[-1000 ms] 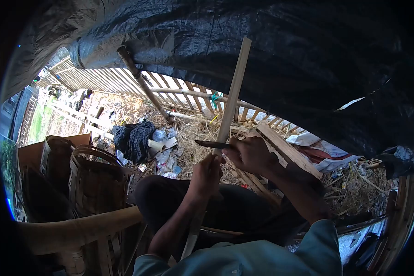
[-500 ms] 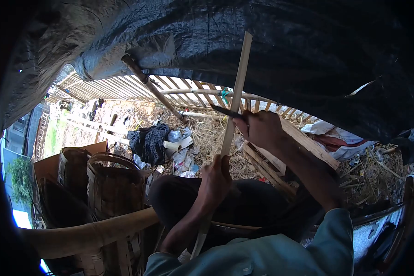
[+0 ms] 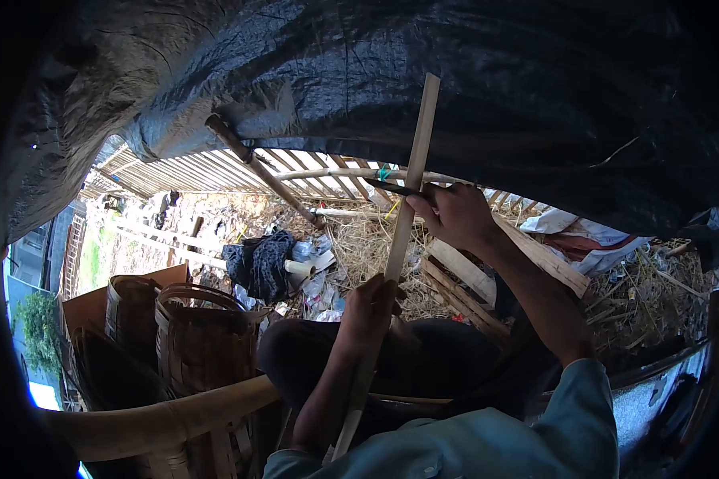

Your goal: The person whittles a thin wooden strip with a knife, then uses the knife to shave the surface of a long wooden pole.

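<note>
A long pale bamboo strip [image 3: 411, 191] runs slantwise from my lap up toward the dark tarp. My left hand [image 3: 367, 310] is wrapped round its lower half, above my bent leg. Higher up, my right hand [image 3: 459, 215] grips a knife, its handle hidden in my fingers. The knife's dark blade [image 3: 390, 187] points left and lies across the strip, seeming to touch it.
Woven baskets [image 3: 204, 335] stand at the left behind a thick bamboo pole [image 3: 176, 419]. A black tarp [image 3: 535, 88] hangs low overhead. Beyond are a slatted bamboo fence [image 3: 200, 174], a dark patterned cloth [image 3: 260, 259], straw, litter and split wood [image 3: 463, 271].
My left hand has turned slightly and shifted a little left on the strip. The strip's top end sits lower in view. My right hand with the knife stays at nearly the same place.
</note>
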Demonstrator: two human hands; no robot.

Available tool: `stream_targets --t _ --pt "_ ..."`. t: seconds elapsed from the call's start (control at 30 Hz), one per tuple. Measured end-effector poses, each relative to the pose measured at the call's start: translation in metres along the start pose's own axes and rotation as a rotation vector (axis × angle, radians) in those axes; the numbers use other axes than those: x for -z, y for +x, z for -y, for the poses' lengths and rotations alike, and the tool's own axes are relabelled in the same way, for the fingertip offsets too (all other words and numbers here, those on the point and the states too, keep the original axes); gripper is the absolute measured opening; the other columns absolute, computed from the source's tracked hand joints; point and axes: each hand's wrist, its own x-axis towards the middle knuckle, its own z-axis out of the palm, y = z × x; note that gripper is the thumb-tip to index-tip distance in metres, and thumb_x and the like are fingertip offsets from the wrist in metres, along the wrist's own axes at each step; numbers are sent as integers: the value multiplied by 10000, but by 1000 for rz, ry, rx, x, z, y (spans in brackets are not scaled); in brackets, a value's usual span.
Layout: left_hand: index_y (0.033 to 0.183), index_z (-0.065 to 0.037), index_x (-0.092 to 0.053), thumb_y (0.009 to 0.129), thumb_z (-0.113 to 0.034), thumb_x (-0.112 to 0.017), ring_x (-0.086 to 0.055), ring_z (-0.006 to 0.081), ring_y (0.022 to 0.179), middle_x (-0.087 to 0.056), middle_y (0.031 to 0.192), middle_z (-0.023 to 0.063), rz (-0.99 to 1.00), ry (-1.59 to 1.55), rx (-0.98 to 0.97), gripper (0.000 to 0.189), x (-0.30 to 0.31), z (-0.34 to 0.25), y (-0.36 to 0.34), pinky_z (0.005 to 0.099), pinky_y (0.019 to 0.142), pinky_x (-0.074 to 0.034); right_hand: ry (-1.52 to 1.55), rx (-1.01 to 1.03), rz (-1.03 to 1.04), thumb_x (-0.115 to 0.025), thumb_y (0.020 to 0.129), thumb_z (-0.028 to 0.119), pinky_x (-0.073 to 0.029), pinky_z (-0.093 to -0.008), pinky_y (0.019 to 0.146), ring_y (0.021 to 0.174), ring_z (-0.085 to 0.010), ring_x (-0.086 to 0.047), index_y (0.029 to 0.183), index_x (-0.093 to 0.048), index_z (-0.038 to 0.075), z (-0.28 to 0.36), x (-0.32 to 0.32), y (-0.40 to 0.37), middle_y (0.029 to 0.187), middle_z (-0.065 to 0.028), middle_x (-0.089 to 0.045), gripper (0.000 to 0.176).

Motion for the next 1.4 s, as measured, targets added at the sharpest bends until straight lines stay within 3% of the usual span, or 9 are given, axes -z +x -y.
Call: stream_targets --t 0.2,0.3,0.6,0.9,0.93,1.07,1.17,1.23,1.4 --pt "1183 13 -503 966 -325 -423 -369 59 523 -447 667 -25 205 -584 199 409 11 -2 6 209 466 -305 33 84 100 -502 893 446 -513 -396 560 571 -271 -641 878 -669 78 17 -7 -21 594 -105 -626 404" --pt "960 -39 -499 971 -385 -394 -299 52 516 -363 644 -54 265 -1013 408 362 12 -1 10 212 477 -273 95 65 138 -503 894 443 -513 -398 563 574 -271 -641 883 -661 71 25 -1 -24 610 -102 -633 404" --pt "900 -120 -455 974 -415 -342 -262 41 480 -278 609 -73 400 -1013 453 324 11 4 14 186 440 -223 116 149 131 -541 879 422 -494 -347 512 513 -238 -617 832 -656 61 24 1 -29 561 -77 -602 381" --pt "850 -126 -435 992 -364 -301 -334 38 454 -337 592 -51 70 -448 280 308 0 -7 5 219 393 -238 93 137 297 -447 888 517 -481 -373 461 453 -262 -598 714 -641 77 41 -14 -49 478 -85 -548 512" --pt "816 -93 -442 976 -246 -387 -361 98 425 -344 556 -33 100 -519 258 227 3 5 7 258 390 -283 80 114 320 -447 887 520 -484 -378 468 457 -264 -601 719 -644 77 40 -13 -47 481 -87 -551 513" --pt "787 6 -423 894 -19 -487 -429 276 419 -437 523 127 -178 361 -565 128 -8 40 17 375 426 -340 97 125 326 -444 885 533 -490 -387 480 464 -266 -607 737 -652 77 36 -21 -46 487 -94 -557 523" --pt "788 16 -414 910 -32 -451 -476 277 446 -478 555 169 -108 199 -328 137 -6 37 14 384 434 -338 38 122 329 -449 879 541 -486 -377 470 456 -261 -601 731 -652 75 37 -21 -46 485 -93 -556 529" --pt "824 19 -440 925 -52 -429 -491 268 451 -488 555 155 -210 432 -562 125 -11 38 16 382 434 -342 -7 137 152 -454 884 528 -480 -372 457 445 -260 -594 728 -650 73 29 -36 -45 480 -92 -553 519" --pt "936 17 -482 853 -35 -506 -518 297 640 -479 740 151 -58 469 -306 100 -20 39 2 385 567 -412 -55 6 -90 -432 930 445 -497 -380 462 464 -278 -604 619 -638 41 -25 -12 1 487 -126 -563 550"
